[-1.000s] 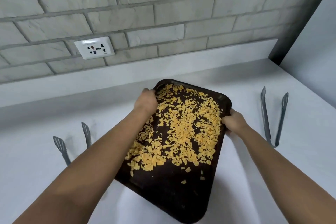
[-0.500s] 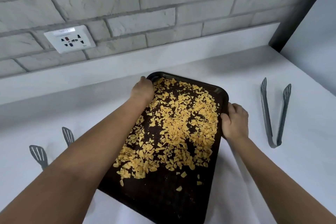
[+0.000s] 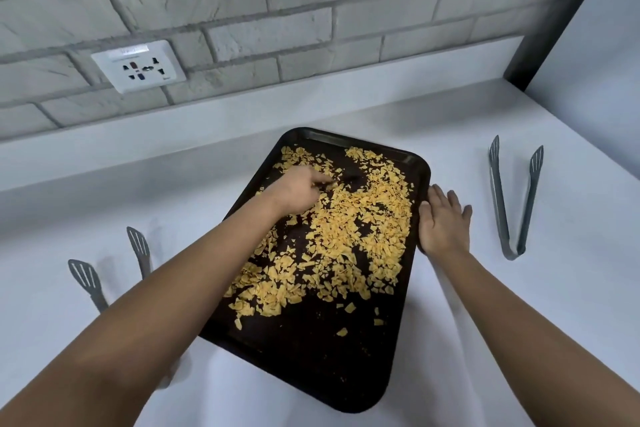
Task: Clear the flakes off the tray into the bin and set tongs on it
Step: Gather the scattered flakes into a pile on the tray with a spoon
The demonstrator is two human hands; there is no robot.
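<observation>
White counter (image 3: 571,322) under a pale brick wall is where I am working, and I take the tray (image 3: 311,367) as my landmark. My left hand (image 3: 294,191) has let go of the tray's far left rim, which it gripped half a second ago, and now sits over the tray's far half among the flakes (image 3: 346,236); its fingers (image 3: 320,180) are blurred, reaching toward the tray's right side, and I cannot tell whether they are pinched or merely spread. My right hand (image 3: 441,222) has also released its grip: the fingers lie straight and a little apart, the palm pressed against the tray's right edge. The tray rests flat on the counter, the flakes covering its far and middle parts, the near end mostly bare. One pair of tongs (image 3: 509,204) lies well to the right of the tray, arms apart; a second pair of tongs (image 3: 93,282) lies to its left, partly hidden by my forearm. No bin shows. I judge the switch from carrying to sweeping means I am gathering the flakes first, so tipping out and placing tongs remain undone.
</observation>
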